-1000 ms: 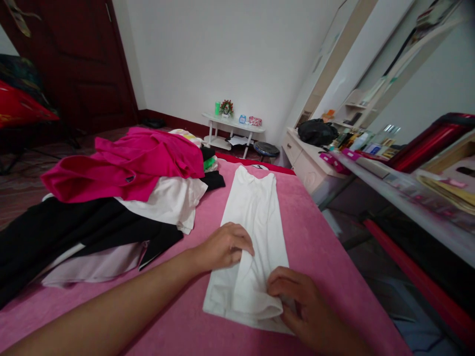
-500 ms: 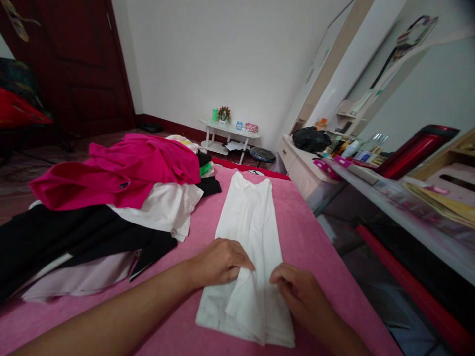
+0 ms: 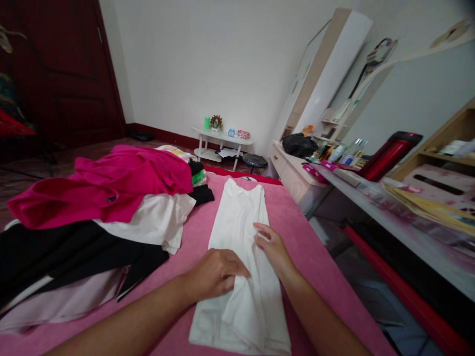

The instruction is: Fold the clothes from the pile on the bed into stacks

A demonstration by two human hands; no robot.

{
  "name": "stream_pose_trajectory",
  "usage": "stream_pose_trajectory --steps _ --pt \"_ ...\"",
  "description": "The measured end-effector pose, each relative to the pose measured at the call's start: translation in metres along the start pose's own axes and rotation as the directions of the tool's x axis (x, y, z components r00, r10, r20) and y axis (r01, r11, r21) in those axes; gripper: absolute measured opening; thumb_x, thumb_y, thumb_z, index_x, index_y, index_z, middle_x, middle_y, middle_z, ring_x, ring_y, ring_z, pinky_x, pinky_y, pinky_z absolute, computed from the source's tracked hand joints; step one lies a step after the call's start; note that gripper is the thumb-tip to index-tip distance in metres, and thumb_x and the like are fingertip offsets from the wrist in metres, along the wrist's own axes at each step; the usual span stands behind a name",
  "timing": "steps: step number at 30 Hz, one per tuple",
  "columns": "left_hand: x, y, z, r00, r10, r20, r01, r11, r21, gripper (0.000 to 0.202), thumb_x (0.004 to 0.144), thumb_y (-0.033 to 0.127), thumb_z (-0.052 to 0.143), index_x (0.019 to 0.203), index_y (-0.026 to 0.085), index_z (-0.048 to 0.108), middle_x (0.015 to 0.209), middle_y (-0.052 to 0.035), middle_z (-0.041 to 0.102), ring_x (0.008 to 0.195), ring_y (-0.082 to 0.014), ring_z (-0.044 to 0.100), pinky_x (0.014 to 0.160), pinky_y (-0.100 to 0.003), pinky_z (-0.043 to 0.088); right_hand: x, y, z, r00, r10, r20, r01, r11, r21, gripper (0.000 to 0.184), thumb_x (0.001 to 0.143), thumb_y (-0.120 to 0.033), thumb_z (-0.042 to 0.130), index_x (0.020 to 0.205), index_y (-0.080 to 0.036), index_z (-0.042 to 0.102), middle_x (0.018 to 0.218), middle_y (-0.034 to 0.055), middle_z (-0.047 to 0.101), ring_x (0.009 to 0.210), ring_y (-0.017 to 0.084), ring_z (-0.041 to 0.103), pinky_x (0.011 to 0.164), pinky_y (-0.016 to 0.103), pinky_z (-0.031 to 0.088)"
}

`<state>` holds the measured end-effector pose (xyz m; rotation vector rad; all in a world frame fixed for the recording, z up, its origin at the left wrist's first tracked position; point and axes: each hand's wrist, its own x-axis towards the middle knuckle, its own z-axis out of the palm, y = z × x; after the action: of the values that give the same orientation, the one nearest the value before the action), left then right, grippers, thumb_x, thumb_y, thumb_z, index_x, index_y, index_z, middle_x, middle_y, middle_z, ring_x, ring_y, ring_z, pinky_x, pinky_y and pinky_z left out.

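A white shirt (image 3: 237, 222), narrowed into a long strip with its neckline at the far end, lies on the pink bed cover (image 3: 297, 237). My left hand (image 3: 218, 274) is closed on a bit of its fabric near the middle, and a loose fold runs from there toward the near hem. Farther up, at the shirt's right edge, my right hand (image 3: 269, 242) rests with its fingers stretched out and slightly apart, touching the cloth.
To the left lies a heap of clothes: a bright pink garment (image 3: 141, 178) over white and black ones (image 3: 74, 252). A cluttered glass-topped desk (image 3: 371, 198) with a red thermos (image 3: 391, 158) borders the bed's right. A low white table (image 3: 222, 137) and a round stool (image 3: 255, 160) stand beyond.
My right hand has moved away from me along the shirt's right edge, its fingers now straighter. My left hand keeps its pinch on the shirt. The view has turned slightly right.
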<state>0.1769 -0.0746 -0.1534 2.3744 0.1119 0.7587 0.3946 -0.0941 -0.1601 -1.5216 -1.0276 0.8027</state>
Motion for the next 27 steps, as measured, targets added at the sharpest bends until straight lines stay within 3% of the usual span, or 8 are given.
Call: stream_pose_trajectory --steps 2,6,10,15,20,24,27 --pt "0.000 0.000 0.001 1.000 0.009 -0.005 -0.010 1.000 -0.008 0.047 0.070 0.001 0.047 0.108 0.021 0.068 0.100 -0.0028 0.071 0.093 -0.0169 0.063 0.087 -0.027 0.047 0.017 0.002 0.002 0.999 0.033 -0.007 -0.033 0.999 0.032 0.045 0.062 -0.027 0.067 0.107 -0.020 0.068 0.093 0.0043 0.063 0.082 0.015 0.057 0.059 0.020 0.046" --pt "0.000 -0.002 0.002 1.000 0.006 -0.014 -0.006 1.000 -0.004 0.049 0.070 0.000 0.046 0.108 0.022 0.068 0.101 -0.0023 0.070 0.094 -0.0163 0.063 0.086 -0.026 0.047 0.045 -0.002 0.000 0.980 0.198 0.020 -0.199 0.970 0.139 0.040 0.059 -0.021 0.068 0.099 -0.018 0.069 0.068 -0.0023 0.059 0.050 0.006 0.046 0.044 0.017 0.035" --pt "0.002 -0.002 0.002 0.999 -0.002 -0.038 0.002 1.000 0.003 0.052 0.069 -0.002 0.045 0.108 0.024 0.068 0.103 -0.0009 0.070 0.094 -0.0159 0.063 0.085 -0.026 0.047 0.059 -0.009 -0.009 0.971 0.239 0.025 -0.240 0.957 0.161 0.032 0.057 -0.019 0.068 0.089 -0.016 0.071 0.059 -0.0011 0.058 0.050 0.008 0.050 0.042 0.018 0.036" --pt "0.009 0.002 0.007 0.996 0.003 -0.089 -0.002 1.000 0.015 0.053 0.067 -0.001 0.044 0.109 0.024 0.067 0.105 -0.0013 0.070 0.096 -0.0167 0.062 0.086 -0.028 0.047 0.074 -0.011 -0.022 0.981 0.171 -0.090 -0.156 0.975 0.160 0.030 0.057 -0.018 0.066 0.087 -0.015 0.069 0.057 -0.0037 0.058 0.046 0.006 0.046 0.044 0.017 0.037" --pt "0.011 0.009 0.011 0.999 -0.022 0.049 0.018 0.998 0.065 0.044 0.066 0.006 0.051 0.104 0.023 0.066 0.097 -0.0016 0.070 0.090 -0.0187 0.063 0.082 -0.030 0.048 0.084 -0.004 -0.022 0.979 0.169 -0.115 -0.165 0.985 0.048 0.024 0.054 -0.014 0.065 0.077 -0.014 0.070 0.052 -0.0041 0.056 0.046 0.007 0.046 0.041 0.016 0.035" --pt "0.011 0.013 0.008 0.993 0.016 0.120 -0.019 1.000 0.019 0.043 0.060 0.008 0.052 0.098 0.022 0.066 0.093 -0.0023 0.071 0.087 -0.0204 0.063 0.084 -0.033 0.047 0.097 -0.002 -0.017 0.983 0.156 -0.093 -0.158 0.987 -0.009 0.032 0.060 -0.022 0.067 0.091 -0.017 0.071 0.060 -0.0028 0.061 0.048 0.008 0.048 0.040 0.016 0.035" --pt "0.012 0.013 0.005 0.992 0.057 0.117 -0.046 0.995 -0.094 0.036 0.068 0.011 0.050 0.098 0.021 0.066 0.093 -0.0035 0.071 0.086 -0.0196 0.065 0.085 -0.032 0.047 0.115 0.000 -0.013 0.988 0.146 -0.050 -0.147 0.989 -0.021 0.034 0.066 -0.028 0.066 0.097 -0.017 0.071 0.069 0.0012 0.066 0.052 0.009 0.053 0.043 0.019 0.041"
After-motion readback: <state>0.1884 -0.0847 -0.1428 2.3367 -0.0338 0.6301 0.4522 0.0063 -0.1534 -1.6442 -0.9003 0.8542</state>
